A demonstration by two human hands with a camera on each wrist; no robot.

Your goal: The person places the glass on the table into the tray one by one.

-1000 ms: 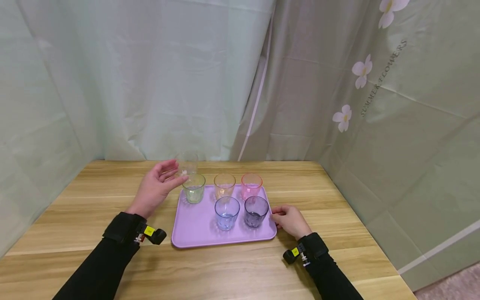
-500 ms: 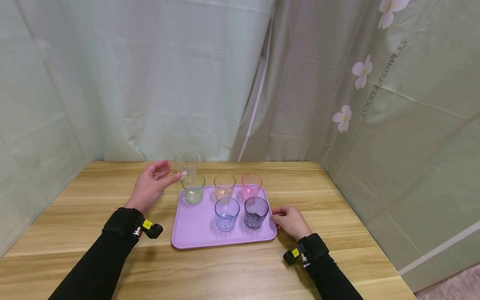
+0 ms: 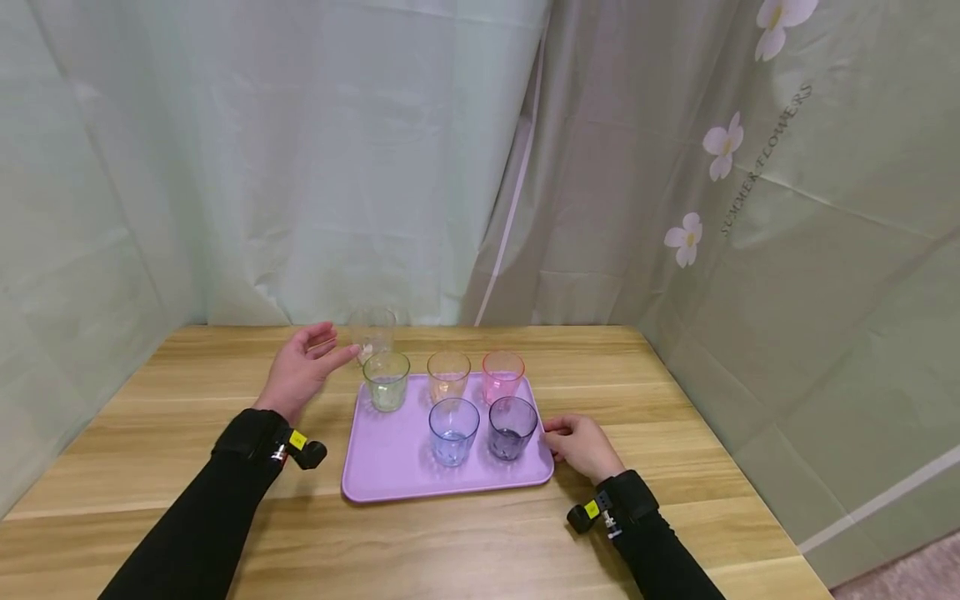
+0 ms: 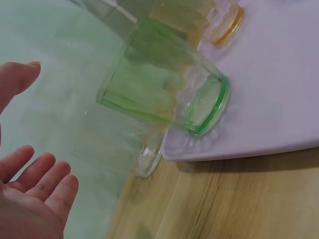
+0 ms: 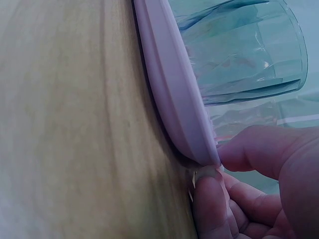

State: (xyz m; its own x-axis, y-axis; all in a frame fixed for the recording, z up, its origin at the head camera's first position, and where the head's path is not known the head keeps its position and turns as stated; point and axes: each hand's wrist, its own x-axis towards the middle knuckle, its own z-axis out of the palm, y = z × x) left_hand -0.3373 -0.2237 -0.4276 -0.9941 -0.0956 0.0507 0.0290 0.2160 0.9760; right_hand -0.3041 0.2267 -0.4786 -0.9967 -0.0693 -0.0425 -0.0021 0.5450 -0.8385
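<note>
My left hand (image 3: pixel 303 367) is held with thumb and fingers spread, just left of a clear glass (image 3: pixel 372 332) and a green glass (image 3: pixel 387 383). In the left wrist view a gap separates it from the green glass (image 4: pixel 164 84), and it holds nothing. The green glass stands on the back left corner of a lilac tray (image 3: pixel 390 467); the clear glass is on the table behind that corner. My right hand (image 3: pixel 585 446) pinches the tray's right edge, with fingertips above and below the rim (image 5: pixel 174 89) in the right wrist view.
Also on the tray are an orange glass (image 3: pixel 448 379), a pink glass (image 3: pixel 502 379), a blue glass (image 3: pixel 453 433) and a dark grey glass (image 3: pixel 512 429). Curtains (image 3: pixel 360 167) hang behind the wooden table (image 3: pixel 465 550) and at both sides.
My left hand has drawn back to the left, away from the clear and green glasses. The right hand stays at the tray's edge, and the glasses keep their places.
</note>
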